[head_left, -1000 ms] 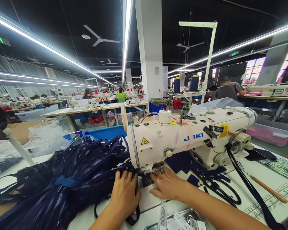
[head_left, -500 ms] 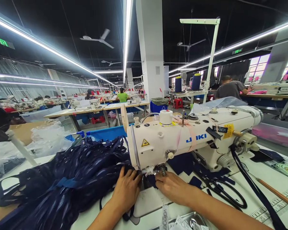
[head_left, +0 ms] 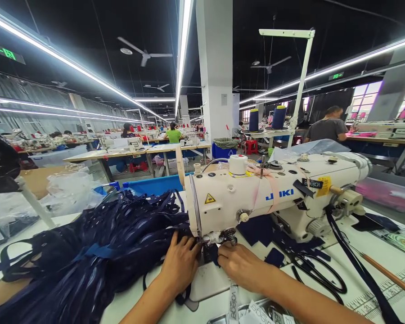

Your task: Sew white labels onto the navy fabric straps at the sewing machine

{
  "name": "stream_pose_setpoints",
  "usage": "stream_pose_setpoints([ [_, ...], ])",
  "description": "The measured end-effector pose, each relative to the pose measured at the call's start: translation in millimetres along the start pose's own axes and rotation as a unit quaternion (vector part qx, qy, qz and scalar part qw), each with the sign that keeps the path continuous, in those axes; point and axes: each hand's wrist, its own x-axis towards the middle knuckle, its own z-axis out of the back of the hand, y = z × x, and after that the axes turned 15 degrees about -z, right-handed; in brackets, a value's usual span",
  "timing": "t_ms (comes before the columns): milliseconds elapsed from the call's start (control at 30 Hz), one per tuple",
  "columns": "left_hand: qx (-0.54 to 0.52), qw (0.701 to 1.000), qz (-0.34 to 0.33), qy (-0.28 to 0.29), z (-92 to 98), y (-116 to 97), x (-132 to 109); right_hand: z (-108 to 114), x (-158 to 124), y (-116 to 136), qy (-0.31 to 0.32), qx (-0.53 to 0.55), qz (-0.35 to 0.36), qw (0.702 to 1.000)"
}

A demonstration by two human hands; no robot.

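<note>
A white sewing machine [head_left: 219, 193] stands before me, its needle area low at its left end. My left hand [head_left: 180, 263] lies palm down left of the presser foot, fingers bent onto the navy fabric and partly hidden under the machine head. Right of the foot, my right hand [head_left: 239, 265] is closed in a pinch at a small navy fabric piece [head_left: 212, 254]; its fingertips are mostly hidden. A large heap of navy strapped garments [head_left: 121, 243], tied with a blue band [head_left: 96, 252], spreads to the left.
Black-handled scissors [head_left: 320, 272] and navy scraps [head_left: 256, 231] lie right of the machine, near a wooden-handled tool [head_left: 388, 272]. Printed labels [head_left: 256, 312] sit in a metal tray at the front. Thread cones [head_left: 278, 118] stand behind. A person in grey [head_left: 326, 126] sits beyond.
The view has shifted slightly, so the machine appears a little lower and farther right. Both hands stay at the needle area. The person in grey has raised their head.
</note>
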Motion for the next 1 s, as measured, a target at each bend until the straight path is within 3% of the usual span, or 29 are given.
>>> stream_pose_setpoints([
  [467, 0.001, 1.0, -0.002, 0.008, -3.9, 4.9, 4.1, -8.0, 4.3, 11.3, 0.015, -0.018, -0.027, 0.999],
  [767, -0.015, 1.0, -0.004, 0.018, -1.8, 8.7, 11.6, -0.2, 9.4, 16.5, 0.055, -0.025, -0.065, 0.996],
  [1000, 0.01, 1.0, 0.009, 0.023, -1.8, 7.6, 10.0, -2.2, 10.9, -0.4, 0.052, -0.003, -0.059, 0.997],
])
